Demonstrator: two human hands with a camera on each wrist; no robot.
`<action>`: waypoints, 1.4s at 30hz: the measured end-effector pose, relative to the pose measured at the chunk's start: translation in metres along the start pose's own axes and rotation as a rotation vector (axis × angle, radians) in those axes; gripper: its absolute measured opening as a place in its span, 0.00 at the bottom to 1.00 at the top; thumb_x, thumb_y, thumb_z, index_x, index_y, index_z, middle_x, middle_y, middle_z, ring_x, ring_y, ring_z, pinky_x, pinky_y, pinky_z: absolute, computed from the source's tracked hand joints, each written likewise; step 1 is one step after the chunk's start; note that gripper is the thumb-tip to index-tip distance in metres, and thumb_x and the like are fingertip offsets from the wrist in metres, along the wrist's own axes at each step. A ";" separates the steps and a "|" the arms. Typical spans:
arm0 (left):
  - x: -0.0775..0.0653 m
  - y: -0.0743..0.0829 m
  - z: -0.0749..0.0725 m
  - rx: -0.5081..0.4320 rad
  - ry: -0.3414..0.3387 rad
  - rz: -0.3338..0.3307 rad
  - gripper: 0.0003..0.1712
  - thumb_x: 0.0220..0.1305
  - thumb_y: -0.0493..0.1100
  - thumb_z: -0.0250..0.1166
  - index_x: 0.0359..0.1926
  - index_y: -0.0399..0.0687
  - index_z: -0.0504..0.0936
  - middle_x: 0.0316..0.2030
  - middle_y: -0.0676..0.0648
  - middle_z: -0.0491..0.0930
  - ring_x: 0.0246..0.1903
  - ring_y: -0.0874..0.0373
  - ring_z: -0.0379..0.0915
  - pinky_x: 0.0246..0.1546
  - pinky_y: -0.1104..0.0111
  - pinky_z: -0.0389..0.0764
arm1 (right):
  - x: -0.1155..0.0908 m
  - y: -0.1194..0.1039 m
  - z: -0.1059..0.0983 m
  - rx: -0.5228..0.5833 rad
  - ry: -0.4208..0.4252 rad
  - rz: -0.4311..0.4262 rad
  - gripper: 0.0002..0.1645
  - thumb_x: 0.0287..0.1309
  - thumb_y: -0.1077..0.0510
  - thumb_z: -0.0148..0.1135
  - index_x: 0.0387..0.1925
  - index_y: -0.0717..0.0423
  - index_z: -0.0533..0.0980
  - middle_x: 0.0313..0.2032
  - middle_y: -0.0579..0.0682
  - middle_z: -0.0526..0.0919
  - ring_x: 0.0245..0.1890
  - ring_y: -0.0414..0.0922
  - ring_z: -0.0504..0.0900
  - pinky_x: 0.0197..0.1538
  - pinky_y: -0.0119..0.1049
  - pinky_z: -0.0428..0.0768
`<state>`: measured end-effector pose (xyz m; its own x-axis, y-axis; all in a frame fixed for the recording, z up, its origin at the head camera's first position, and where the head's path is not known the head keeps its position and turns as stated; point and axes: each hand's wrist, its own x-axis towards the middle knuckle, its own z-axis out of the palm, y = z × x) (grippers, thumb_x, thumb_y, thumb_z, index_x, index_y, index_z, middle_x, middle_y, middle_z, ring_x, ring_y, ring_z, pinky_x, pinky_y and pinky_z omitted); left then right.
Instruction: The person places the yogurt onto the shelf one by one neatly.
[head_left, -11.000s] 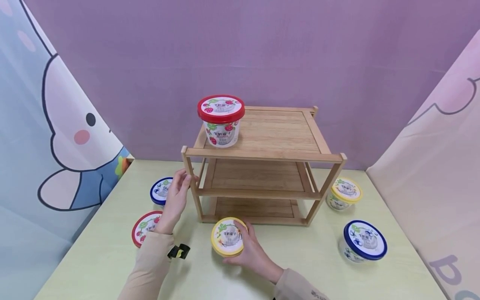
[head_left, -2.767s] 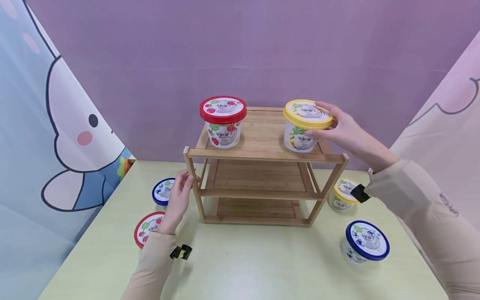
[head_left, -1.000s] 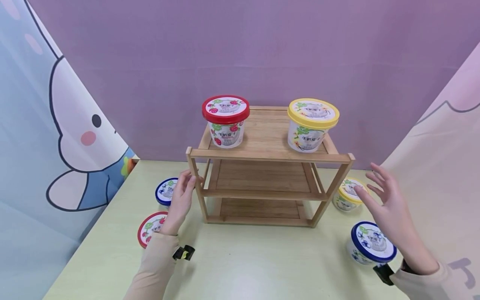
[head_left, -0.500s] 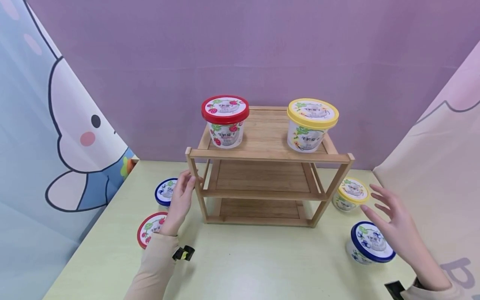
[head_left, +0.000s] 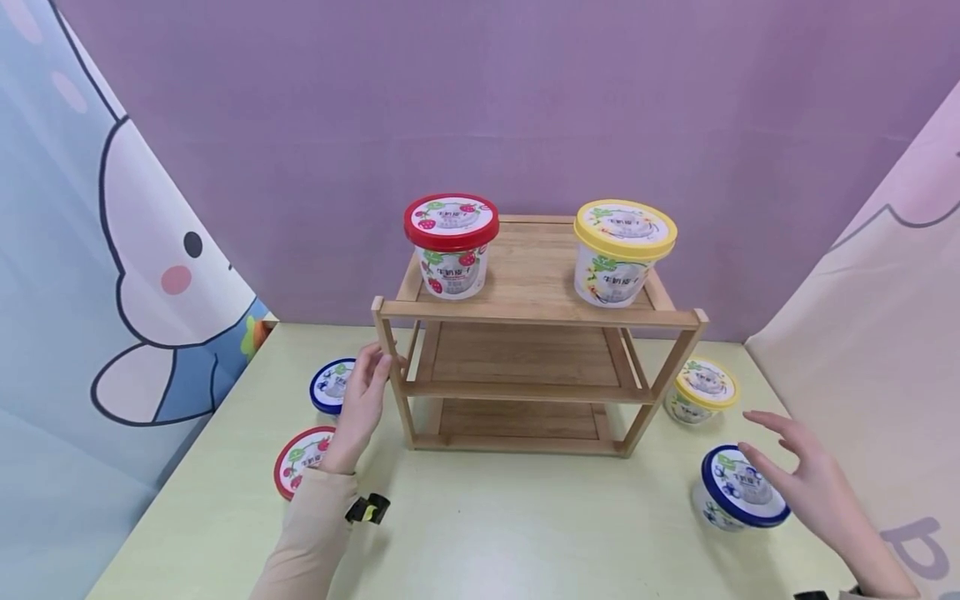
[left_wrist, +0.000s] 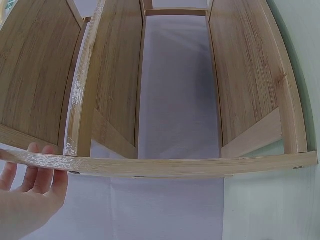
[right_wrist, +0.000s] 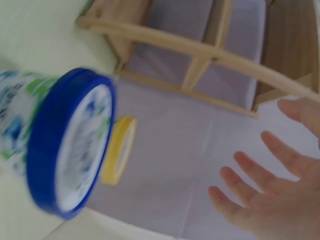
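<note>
My left hand (head_left: pixel 358 412) grips the left front post of a three-tier wooden shelf (head_left: pixel 540 314); in the left wrist view its fingers (left_wrist: pixel 44 180) wrap that post. On the top tier stand a red-lidded strawberry tub (head_left: pixel 452 254) at the left and a yellow-lidded tub (head_left: pixel 618 262) at the right. My right hand (head_left: pixel 813 492), fingers spread and holding nothing, hovers beside a blue-lidded blueberry tub (head_left: pixel 738 500) on the table, overlapping its lid's right edge in the head view. The right wrist view shows a gap between these fingers and the blue lid (right_wrist: pixel 70 145).
Another yellow-lidded tub (head_left: pixel 697 392) stands right of the shelf, behind the blue-lidded one. Left of the shelf are a blue-lidded tub (head_left: pixel 330 387) and a red-lidded tub (head_left: pixel 300 458), both partly hidden by my left arm. Fabric curtains (head_left: pixel 480 108) enclose the table's back and sides.
The yellow-lidded tub went from the table to the top tier's right side, and my right hand let go. That hand then came down toward the right blue-lidded tub. My left hand stayed.
</note>
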<state>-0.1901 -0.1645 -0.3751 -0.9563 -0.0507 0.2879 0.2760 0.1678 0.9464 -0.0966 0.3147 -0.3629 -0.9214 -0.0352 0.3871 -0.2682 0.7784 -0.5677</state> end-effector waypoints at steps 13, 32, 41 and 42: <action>-0.001 0.000 0.000 -0.001 0.003 0.013 0.20 0.68 0.45 0.43 0.55 0.37 0.62 0.44 0.33 0.70 0.49 0.49 0.66 0.54 0.59 0.63 | -0.014 0.034 0.007 -0.051 -0.212 0.077 0.33 0.51 0.56 0.62 0.56 0.65 0.63 0.59 0.70 0.57 0.56 0.71 0.54 0.40 0.67 0.59; 0.001 -0.002 0.001 -0.030 0.009 0.037 0.19 0.68 0.44 0.44 0.54 0.36 0.64 0.41 0.33 0.72 0.46 0.54 0.67 0.49 0.71 0.65 | -0.026 0.065 0.026 -0.023 -0.291 0.032 0.46 0.31 0.60 0.73 0.54 0.72 0.62 0.56 0.77 0.53 0.48 0.77 0.56 0.38 0.71 0.58; -0.002 0.006 0.002 -0.021 0.010 0.036 0.17 0.68 0.41 0.43 0.54 0.35 0.63 0.42 0.31 0.72 0.47 0.52 0.67 0.49 0.74 0.64 | -0.030 0.070 0.030 -0.066 -0.324 0.058 0.47 0.31 0.59 0.72 0.53 0.74 0.61 0.55 0.79 0.51 0.49 0.79 0.52 0.39 0.73 0.55; -0.002 0.006 0.002 -0.020 0.011 0.038 0.18 0.68 0.41 0.43 0.54 0.35 0.63 0.42 0.31 0.72 0.46 0.53 0.67 0.49 0.73 0.64 | -0.030 0.070 0.030 -0.073 -0.320 0.060 0.46 0.31 0.59 0.72 0.53 0.74 0.61 0.55 0.79 0.51 0.50 0.79 0.52 0.40 0.72 0.55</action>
<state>-0.1866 -0.1615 -0.3705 -0.9440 -0.0560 0.3252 0.3141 0.1498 0.9375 -0.0961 0.3515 -0.4366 -0.9797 -0.1737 0.1003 -0.2004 0.8274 -0.5247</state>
